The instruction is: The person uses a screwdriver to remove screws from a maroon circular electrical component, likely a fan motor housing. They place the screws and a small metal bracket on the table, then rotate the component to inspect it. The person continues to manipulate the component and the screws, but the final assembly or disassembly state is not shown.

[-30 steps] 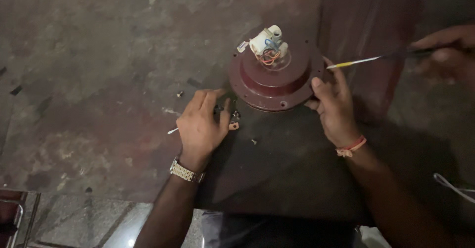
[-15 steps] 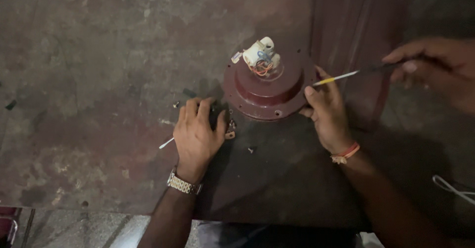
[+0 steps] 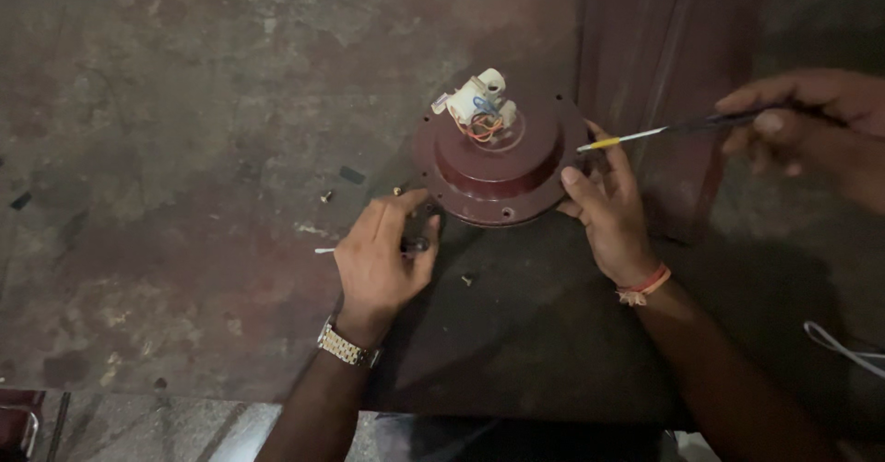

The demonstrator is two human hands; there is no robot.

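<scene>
Informal repair workshop, work done on a stained, worn concrete floor (image 3: 184, 102), dismantled maroon fan motor housing (image 3: 498, 162) with exposed wiring and white connector (image 3: 475, 102), loose screws (image 3: 325, 196) scattered about, dark maroon fan blade (image 3: 664, 56) alongside, thin screwdriver (image 3: 664, 130) in use.

Your maroon motor housing (image 3: 498, 162): white connector (image 3: 475, 98), orange-blue wires (image 3: 481, 125). Gold watch (image 3: 348, 347). Orange wrist thread (image 3: 645, 285). Mottled brown-grey floor (image 3: 166, 130).

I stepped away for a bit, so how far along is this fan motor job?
Done: loose screws lie on the floor. In hand: the right hand steadies the maroon motor housing, the left hand rests by small parts, and another person's hand holds a screwdriver. Left: white wired connector still on top.
</scene>
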